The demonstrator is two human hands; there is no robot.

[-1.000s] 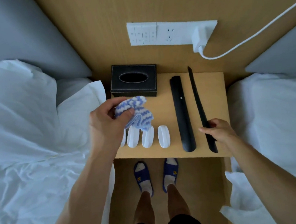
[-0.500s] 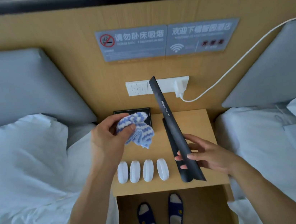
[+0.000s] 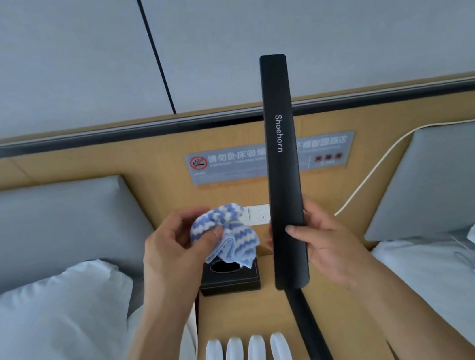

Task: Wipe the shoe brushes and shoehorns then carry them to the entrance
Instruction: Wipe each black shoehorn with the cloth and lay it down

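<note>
My right hand [image 3: 326, 240] grips a long black shoehorn [image 3: 281, 156] near its lower end and holds it upright in front of the headboard; white lettering reads "Shoehorn". My left hand [image 3: 173, 254] pinches a bunched blue-and-white striped cloth [image 3: 232, 238] just left of it, not touching the shoehorn. A second black shoehorn [image 3: 309, 333] lies flat on the wooden nightstand [image 3: 241, 312]. Several small white oval shoe brushes [image 3: 247, 356] stand in a row at the nightstand's front edge.
A black tissue box [image 3: 228, 280] sits at the back of the nightstand, partly behind the cloth. Beds with white pillows flank it, left [image 3: 47, 325] and right [image 3: 465, 270]. A white cable [image 3: 379, 167] hangs from the wall socket [image 3: 262, 214].
My right hand lifted one shoehorn off the nightstand and raised it upright. My left hand with the cloth rose beside it. The view tilted up toward the wall.
</note>
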